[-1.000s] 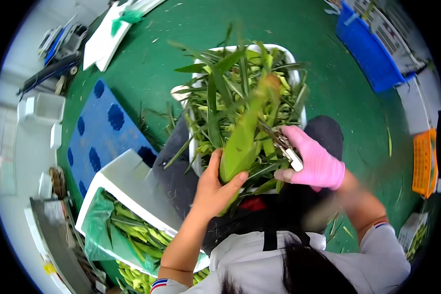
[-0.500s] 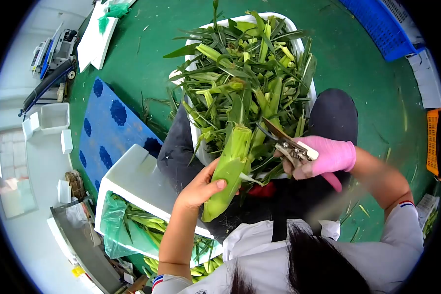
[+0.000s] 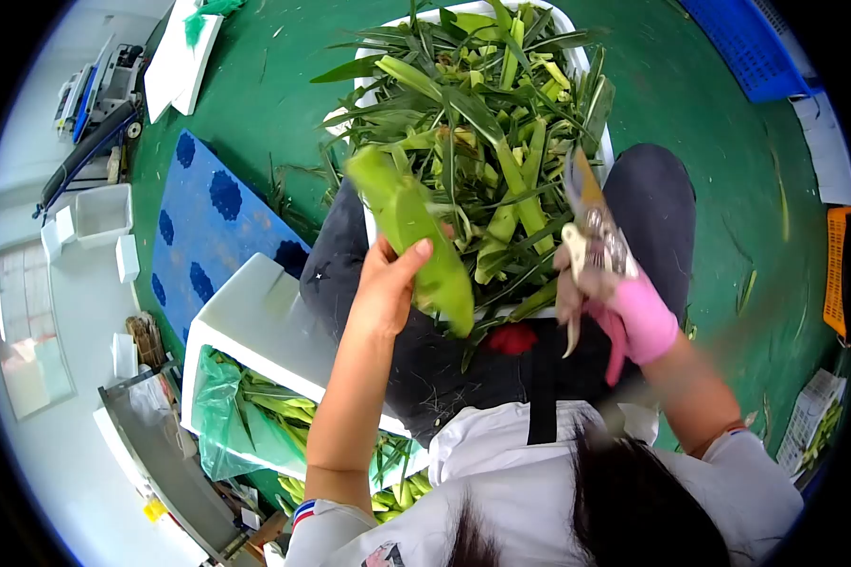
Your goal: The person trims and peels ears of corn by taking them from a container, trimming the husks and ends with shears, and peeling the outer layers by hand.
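Note:
A green ear of corn in its husk [image 3: 408, 231] lies tilted in my bare left hand [image 3: 390, 283], fingers wrapped round its lower middle and thumb on top. My right hand [image 3: 633, 307], in a pink glove with greyed fingers, grips pruning shears [image 3: 594, 227] with light handles; their blades point up and away from me. The shears are apart from the corn, to its right. Beyond both hands, a white tub [image 3: 560, 21] is heaped with cut corn leaves and stalk pieces [image 3: 487, 123]. It stands between my knees.
At my left is a white foam box [image 3: 255, 307] beside a container with green plastic [image 3: 222, 416] and more corn. A blue patterned mat [image 3: 213, 231] lies on the green floor. Blue [image 3: 742, 57] and orange [image 3: 836, 274] crates stand at the right.
The corn has swung in my left hand, its upper end now leaning left and its leafy top gone. My right hand has moved the shears right, away from it, with their blades turned upward.

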Available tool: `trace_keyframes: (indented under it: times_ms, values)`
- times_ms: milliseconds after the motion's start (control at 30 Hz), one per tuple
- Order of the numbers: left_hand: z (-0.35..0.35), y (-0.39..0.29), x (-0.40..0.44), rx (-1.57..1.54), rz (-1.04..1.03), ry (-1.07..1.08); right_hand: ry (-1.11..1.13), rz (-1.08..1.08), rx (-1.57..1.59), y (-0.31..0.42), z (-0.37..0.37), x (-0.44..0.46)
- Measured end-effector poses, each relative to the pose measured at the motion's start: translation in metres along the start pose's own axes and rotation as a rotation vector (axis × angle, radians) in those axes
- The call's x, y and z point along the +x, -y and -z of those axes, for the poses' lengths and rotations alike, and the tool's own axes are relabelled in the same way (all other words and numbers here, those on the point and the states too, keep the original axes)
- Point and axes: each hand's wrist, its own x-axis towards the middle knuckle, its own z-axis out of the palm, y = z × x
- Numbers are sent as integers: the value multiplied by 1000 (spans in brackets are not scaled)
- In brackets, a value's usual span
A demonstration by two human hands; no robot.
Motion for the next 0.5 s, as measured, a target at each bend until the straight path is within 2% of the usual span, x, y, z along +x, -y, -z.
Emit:
trace_keyframes:
  times_ms: [33,67,100,167,267,433,467,500]
  values:
    - [-3,-3,4,14,-120,-58,80,-5,21,-5,-3,-10]
    - [0,-5,9,52,-184,-19,173,35,28,-12,-10,-17]
    - [-5,-8,9,-15,-230,-87,202,-74,-27,-22,-12,-20]
    - [-27,-18,9,-159,-324,-213,216,-199,-36,-37,-16,-25]
    - [-50,-22,1,-267,-415,-255,149,-281,33,-44,-18,-16]
    - [-71,25,-18,-400,-406,-364,-138,173,-435,-39,-24,29]
    - [-68,29,-18,-426,-401,-369,-185,339,-657,-45,-22,38]
    - [-64,32,-18,-449,-396,-376,-180,327,-707,-48,-20,43]
